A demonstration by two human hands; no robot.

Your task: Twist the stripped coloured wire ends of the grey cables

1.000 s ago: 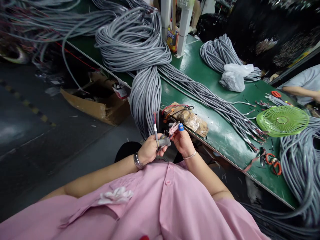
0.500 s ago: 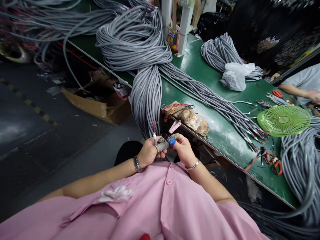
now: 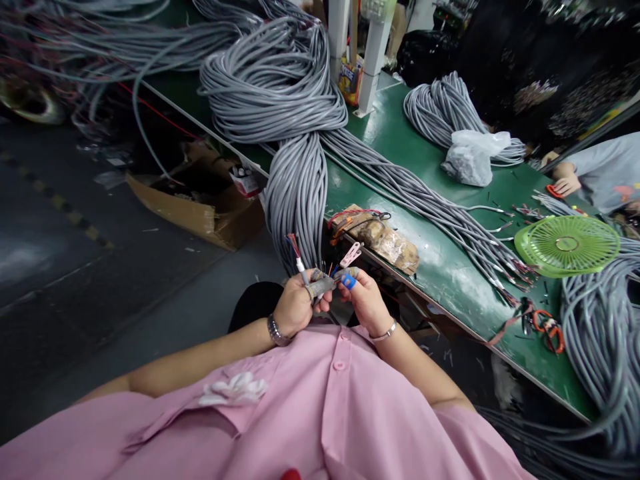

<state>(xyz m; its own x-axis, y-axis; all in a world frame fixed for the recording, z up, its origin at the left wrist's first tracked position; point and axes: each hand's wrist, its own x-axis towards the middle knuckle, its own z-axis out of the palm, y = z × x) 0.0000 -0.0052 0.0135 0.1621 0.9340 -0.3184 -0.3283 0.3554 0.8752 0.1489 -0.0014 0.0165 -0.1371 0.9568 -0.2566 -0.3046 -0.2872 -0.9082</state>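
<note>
Now, cable end point(image 3: 301, 264) in left hand point(image 3: 294, 308)

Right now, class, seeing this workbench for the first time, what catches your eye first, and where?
A great heap of coiled grey cables fills the far left of the long green workbench, one thick bundle spilling over its edge. Bottom centre, the left hand grips a pale cable end with bared coloured wires, the right hand close against it. A round green plastic fan grille lies at the right.
</note>
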